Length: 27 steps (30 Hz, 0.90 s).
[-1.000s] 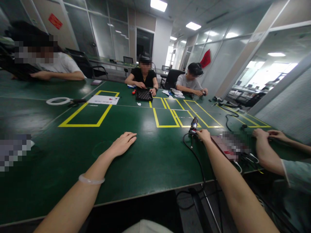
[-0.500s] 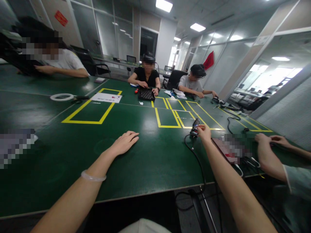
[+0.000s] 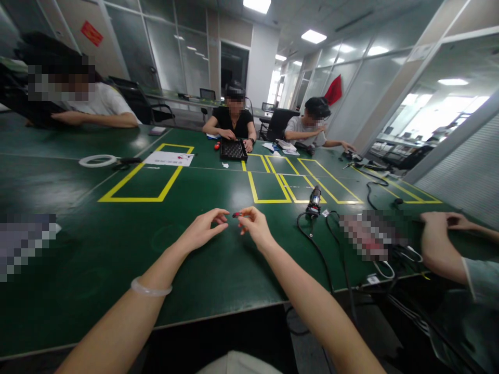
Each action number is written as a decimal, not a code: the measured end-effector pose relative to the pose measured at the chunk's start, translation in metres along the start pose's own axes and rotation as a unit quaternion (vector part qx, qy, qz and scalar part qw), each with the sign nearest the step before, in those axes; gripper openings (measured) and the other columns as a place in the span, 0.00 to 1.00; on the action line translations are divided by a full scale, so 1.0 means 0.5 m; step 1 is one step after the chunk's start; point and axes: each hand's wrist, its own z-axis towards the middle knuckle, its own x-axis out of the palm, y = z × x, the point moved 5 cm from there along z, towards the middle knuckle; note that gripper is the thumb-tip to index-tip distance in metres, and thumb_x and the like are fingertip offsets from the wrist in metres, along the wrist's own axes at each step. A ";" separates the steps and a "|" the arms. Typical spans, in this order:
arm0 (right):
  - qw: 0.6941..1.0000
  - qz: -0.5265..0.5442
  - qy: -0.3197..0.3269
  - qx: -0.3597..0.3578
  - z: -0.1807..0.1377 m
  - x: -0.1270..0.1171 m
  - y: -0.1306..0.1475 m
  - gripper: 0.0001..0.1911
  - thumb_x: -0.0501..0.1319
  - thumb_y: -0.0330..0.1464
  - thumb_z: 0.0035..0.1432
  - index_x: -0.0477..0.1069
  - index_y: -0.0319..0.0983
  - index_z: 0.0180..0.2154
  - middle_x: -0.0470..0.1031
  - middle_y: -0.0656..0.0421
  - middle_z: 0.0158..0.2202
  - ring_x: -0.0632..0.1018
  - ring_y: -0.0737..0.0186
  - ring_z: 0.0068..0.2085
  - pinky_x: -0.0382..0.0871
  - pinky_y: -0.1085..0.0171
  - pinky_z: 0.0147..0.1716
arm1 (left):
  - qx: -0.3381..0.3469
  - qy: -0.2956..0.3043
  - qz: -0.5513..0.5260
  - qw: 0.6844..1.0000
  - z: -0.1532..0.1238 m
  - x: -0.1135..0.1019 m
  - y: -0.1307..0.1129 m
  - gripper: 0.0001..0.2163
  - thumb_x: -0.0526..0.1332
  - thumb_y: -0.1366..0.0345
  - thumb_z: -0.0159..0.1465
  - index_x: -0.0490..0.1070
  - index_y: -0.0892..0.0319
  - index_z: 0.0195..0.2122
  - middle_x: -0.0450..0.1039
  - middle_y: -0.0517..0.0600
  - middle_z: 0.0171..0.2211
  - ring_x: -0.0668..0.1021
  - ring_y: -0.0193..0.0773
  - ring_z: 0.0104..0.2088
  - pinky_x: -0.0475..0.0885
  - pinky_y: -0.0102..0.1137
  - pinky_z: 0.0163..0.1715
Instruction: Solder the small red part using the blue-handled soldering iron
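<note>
"Fingers (image 3: 248,210) first: what are they doing?"

"On the right hand (image 3: 259,229), thumb and index finger pinch a small red-and-black piece (image 3: 236,214). On the left hand (image 3: 200,228), thumb and fingers are parted, and I see nothing between them."

"Where exactly is the piece?"

"Near the centre of the frame, slightly below the middle, in the gap between the two hands. It points toward the left hand without touching it. It's too small to tell whether it's a connector or something else."

"How would it handle?"

"Light and stiff, I'd guess, and easily dropped, since it's so small. I'd hold it by its sides near one end, leave the other end free, and squeeze gently in case it's brittle."

"And around it?"

"Green tabletop (image 3: 230,275) below. Right of centre sits a black cylindrical device (image 3: 314,200) with a black cable (image 3: 323,261) near it; yellow tape outlines (image 3: 273,201) run behind. At the right edge is another person's hand (image 3: 437,222). Upper left, a white sheet (image 3: 167,159) overlaps more tape, near a white ring (image 3: 97,162). Upper centre, a seated co-worker (image 3: 223,120) has a black tray (image 3: 233,150) in front."
</note>
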 end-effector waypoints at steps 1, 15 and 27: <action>1.000 0.004 0.001 0.001 -0.002 0.012 -0.015 0.14 0.67 0.35 0.44 0.68 0.38 0.34 0.71 0.62 0.30 0.71 0.70 0.24 0.67 0.72 0.15 | 0.007 -0.004 -0.014 1.000 0.000 0.001 -0.003 0.18 0.59 0.56 0.63 0.66 0.58 0.51 0.74 0.52 0.42 0.78 0.40 0.41 0.72 0.34 0.45; 0.993 -0.087 0.058 -0.062 -0.023 0.024 -0.040 0.15 0.64 0.34 0.49 0.67 0.41 0.41 0.71 0.61 0.35 0.69 0.70 0.26 0.66 0.71 0.18 | 0.040 -0.013 0.032 0.999 0.000 0.016 -0.015 0.10 0.57 0.60 0.65 0.71 0.57 0.43 0.75 0.49 0.38 0.77 0.39 0.38 0.70 0.31 0.39; 0.994 -0.081 0.073 -0.021 -0.023 0.019 -0.046 0.15 0.62 0.44 0.55 0.68 0.38 0.37 0.72 0.61 0.27 0.71 0.68 0.25 0.64 0.71 0.19 | 0.051 -0.006 0.019 0.999 -0.001 0.018 -0.018 0.11 0.56 0.60 0.65 0.70 0.57 0.44 0.75 0.50 0.40 0.76 0.39 0.39 0.70 0.31 0.41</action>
